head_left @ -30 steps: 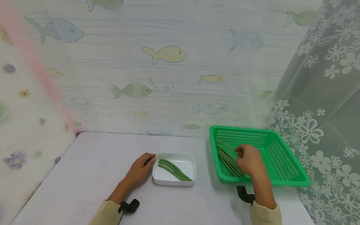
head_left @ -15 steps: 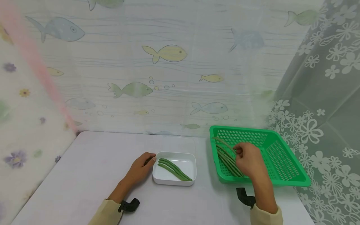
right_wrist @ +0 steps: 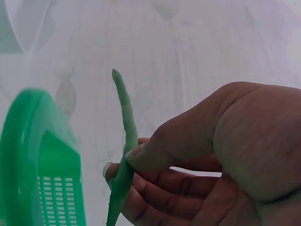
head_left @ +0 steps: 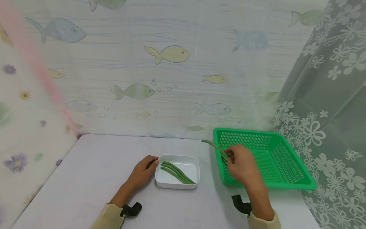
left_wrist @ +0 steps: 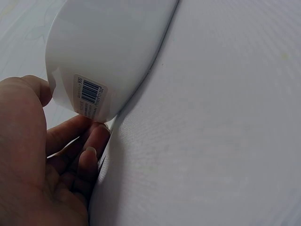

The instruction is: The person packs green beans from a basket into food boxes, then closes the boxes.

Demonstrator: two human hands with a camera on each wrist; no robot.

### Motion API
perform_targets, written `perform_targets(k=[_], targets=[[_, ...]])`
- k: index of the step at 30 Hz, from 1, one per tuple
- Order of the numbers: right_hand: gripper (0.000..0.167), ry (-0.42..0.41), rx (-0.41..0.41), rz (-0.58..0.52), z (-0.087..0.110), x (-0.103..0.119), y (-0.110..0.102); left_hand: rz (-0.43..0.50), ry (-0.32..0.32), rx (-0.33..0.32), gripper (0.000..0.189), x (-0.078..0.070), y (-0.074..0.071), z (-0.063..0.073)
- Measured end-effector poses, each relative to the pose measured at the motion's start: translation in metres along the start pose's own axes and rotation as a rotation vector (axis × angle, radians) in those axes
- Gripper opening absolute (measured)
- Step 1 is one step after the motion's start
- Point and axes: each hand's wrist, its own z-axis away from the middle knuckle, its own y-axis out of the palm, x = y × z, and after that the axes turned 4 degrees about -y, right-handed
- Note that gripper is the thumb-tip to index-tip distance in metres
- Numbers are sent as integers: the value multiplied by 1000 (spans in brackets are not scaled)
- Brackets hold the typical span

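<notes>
My right hand pinches a long green bean between thumb and fingers, over the left side of a green plastic basket. In the right wrist view the bean points up past my thumb, near the basket's rim. More beans lie in the basket, mostly hidden behind that hand. My left hand holds the left end of a white rectangular dish, where several green beans lie side by side. In the left wrist view, thumb and fingers touch the dish's corner beside a barcode sticker.
Both things stand on a white-covered table, the basket to the right of the dish. A fish-patterned curtain hangs behind the table, and a floral lace curtain hangs at the right.
My right hand has drawn one bean up from the basket and moved left, so the bean's tip now extends past the basket's left rim. The left hand and dish have stayed put.
</notes>
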Motion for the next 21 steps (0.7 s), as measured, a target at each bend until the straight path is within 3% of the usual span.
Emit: perform_targets(k=[10, 21], targets=[[26, -116, -69, 16, -1, 23, 25, -3, 11, -7, 33, 1, 2, -2], [28, -155, -51, -37, 0, 38, 57, 2, 6, 4, 33, 8, 2, -5]])
